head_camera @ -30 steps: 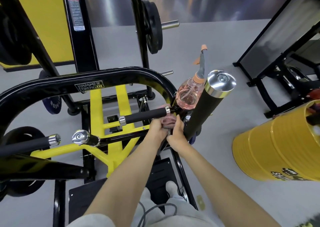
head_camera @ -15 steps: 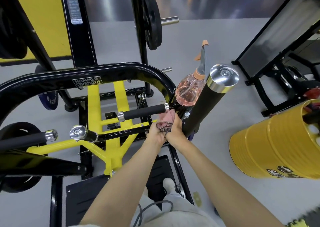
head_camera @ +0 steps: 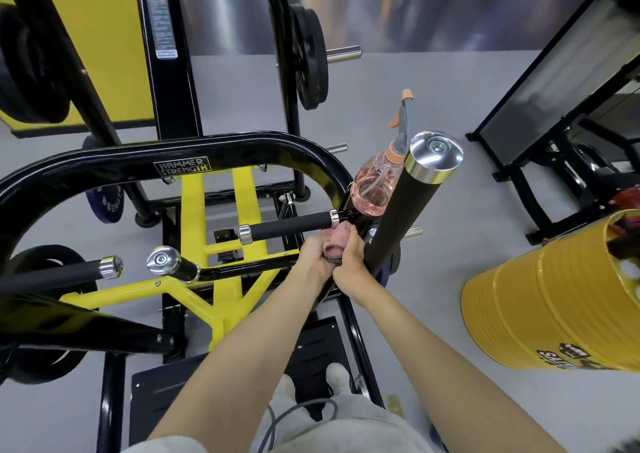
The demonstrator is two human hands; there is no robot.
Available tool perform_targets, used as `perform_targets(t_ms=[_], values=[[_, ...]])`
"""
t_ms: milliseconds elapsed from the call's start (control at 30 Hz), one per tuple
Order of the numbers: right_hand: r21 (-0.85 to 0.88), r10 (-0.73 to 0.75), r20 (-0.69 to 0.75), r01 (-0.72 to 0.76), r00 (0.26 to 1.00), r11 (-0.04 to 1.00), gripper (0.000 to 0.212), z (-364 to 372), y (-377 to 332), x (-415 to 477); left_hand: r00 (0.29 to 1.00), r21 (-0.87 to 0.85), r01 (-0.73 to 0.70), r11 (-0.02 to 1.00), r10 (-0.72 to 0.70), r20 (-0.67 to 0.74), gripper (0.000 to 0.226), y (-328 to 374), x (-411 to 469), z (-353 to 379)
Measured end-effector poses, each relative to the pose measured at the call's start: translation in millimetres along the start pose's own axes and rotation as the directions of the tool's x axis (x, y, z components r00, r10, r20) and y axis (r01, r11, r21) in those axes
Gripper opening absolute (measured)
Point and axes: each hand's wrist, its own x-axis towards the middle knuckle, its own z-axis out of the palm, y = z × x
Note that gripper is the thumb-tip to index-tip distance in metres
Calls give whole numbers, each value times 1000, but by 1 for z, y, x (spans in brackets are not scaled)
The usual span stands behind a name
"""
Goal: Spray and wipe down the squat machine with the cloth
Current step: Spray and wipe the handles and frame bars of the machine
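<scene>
Grey gym floor [head_camera: 433, 99]; both hands grip cloth [head_camera: 333, 252].

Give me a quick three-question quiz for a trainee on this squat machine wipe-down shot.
1. True or false: the right hand holds the pink spray bottle.
2. How many hands grip the cloth? A) one B) both C) neither
3. Fill in: the plate on the curved black bar reads "Hammer ___".
Key: 1 false, the spray bottle sits untouched on the machine beside the padded roller; 2 B, the left hand and the right hand together; 3 Strength.
</scene>
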Motion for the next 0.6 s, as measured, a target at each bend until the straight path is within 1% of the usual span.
perform_targets(t_ms=[67,133,167,200,233,267,300,333,367,400,433,467,500,533,567,600], values=[[-2,-3,-20,3,1000,1000,89,4,-1,1,999,16,3,1000,-4,39,30,-3,-7,-5],[26,-10,-63,12,998,1000,71,5,-3,-1,996,62,12,998,-17,89,31,-1,-13,-11],[-13,9,-95,-10,995,1000,67,7,-1,2,995,106,-2,994,-9,96,30,1,-17,-13],[-15,32,-70,-33,997,999,71,7,-1,4,995,167,-36,985,19,102,28,4,-22,-14],[-1,40,-25,-40,999,999,81,7,0,6,991,276,-106,955,79,107,28,8,-27,-15],[-35,43,-13,-44,999,998,91,8,1,7,980,395,-194,898,159,119,29,12,-34,-14],[-37,45,-11,-46,999,998,97,7,-1,7,956,516,-290,806,261,131,30,18,-41,-10],[-34,46,11,-46,999,998,98,5,-2,5,911,624,-389,677,385,150,30,24,-44,-6],[-28,47,22,-46,999,999,95,6,-2,6,831,715,-486,503,519,200,29,31,-44,-1],[-36,59,31,-58,998,998,91,5,-3,5,728,769,-561,305,624,283,28,36,-45,6],[-33,57,28,-56,998,998,88,5,-2,8,615,790,-606,93,684,391,31,40,-41,12],[-45,58,31,-57,998,997,87,5,1,11,519,790,-599,-130,688,506,34,42,-35,16],[-40,53,26,-52,998,998,85,6,2,13,482,786,-516,-341,642,596,37,41,-30,19],[-57,29,33,-27,999,998,81,5,2,13,496,757,-409,-510,572,653,36,36,-25,21],[-63,-15,30,17,999,998,71,6,4,14,518,698,-307,-647,501,693,32,28,-20,22],[-35,-37,17,38,999,999,54,5,1,11,531,621,-225,-751,440,724,26,20,-13,21]])
